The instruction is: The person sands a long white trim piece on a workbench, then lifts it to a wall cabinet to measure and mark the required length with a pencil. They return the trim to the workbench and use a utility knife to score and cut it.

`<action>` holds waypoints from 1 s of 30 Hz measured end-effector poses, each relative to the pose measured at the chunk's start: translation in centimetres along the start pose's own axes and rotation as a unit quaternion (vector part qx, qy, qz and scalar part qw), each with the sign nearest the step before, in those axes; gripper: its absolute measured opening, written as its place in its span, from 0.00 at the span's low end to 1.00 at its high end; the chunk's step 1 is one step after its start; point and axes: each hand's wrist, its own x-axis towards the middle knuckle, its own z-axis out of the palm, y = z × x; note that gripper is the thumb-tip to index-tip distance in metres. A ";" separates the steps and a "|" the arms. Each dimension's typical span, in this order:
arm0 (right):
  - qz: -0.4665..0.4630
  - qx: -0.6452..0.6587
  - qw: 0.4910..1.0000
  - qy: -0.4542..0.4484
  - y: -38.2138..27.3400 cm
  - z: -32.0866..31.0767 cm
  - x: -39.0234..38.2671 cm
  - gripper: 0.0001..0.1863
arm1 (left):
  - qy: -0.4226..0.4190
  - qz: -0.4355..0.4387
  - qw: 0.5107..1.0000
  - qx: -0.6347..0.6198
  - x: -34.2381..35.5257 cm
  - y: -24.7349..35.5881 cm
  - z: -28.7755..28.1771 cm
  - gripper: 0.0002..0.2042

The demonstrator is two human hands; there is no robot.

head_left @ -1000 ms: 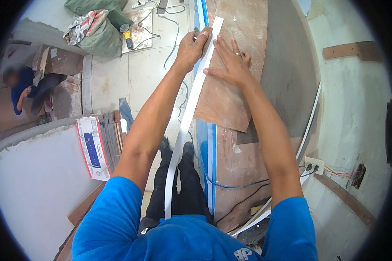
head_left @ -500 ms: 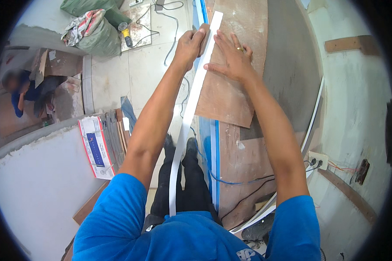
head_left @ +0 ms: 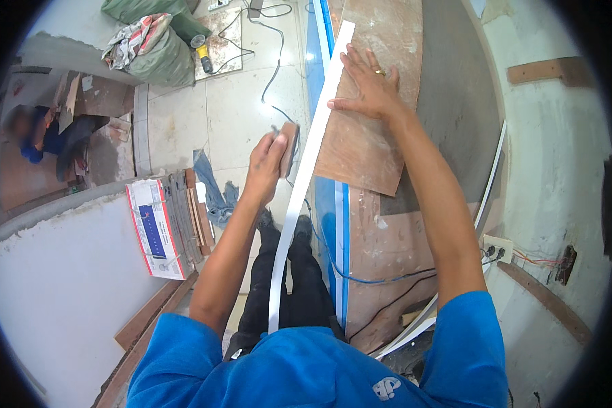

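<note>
The left fingers (head_left: 276, 147) grip a brown block (head_left: 289, 151) just left of a long white strip (head_left: 311, 156). The right fingers (head_left: 358, 62) spread over a brown board (head_left: 360, 149), tips at the strip's edge. Beyond the left fingers, leftward, lie a yellow power tool (head_left: 202, 52) and filled sack (head_left: 160, 64).

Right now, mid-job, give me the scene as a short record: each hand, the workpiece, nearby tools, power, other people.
Left hand: gripping a small brown block, apart from the white strip
Right hand: spread on the brown board, fingertips and thumb at the strip's right edge
Strip position: upper part along the board's left side, lower end at the wearer's waist
Tools: yellow-and-black power tool on the floor, upper left
Power: wall socket at right, plugs inserted
Others: one person, far left
</note>
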 end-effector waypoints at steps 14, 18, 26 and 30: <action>0.026 0.051 0.998 -0.015 0.5 -0.8 0.8 0.55 | -0.001 -0.020 0.999 -0.048 2.1 0.3 2.9 0.21; 0.029 0.051 0.997 0.043 1.3 0.3 1.3 0.60 | -0.020 -0.047 0.998 -0.031 2.9 1.9 2.3 0.21; 0.019 0.024 1.000 0.008 1.0 -0.2 1.7 0.62 | 0.002 0.132 0.989 0.071 17.8 5.1 7.8 0.26; 0.017 0.016 0.999 0.022 0.8 0.3 1.6 0.62 | -0.021 0.124 0.990 0.060 22.1 9.0 10.3 0.27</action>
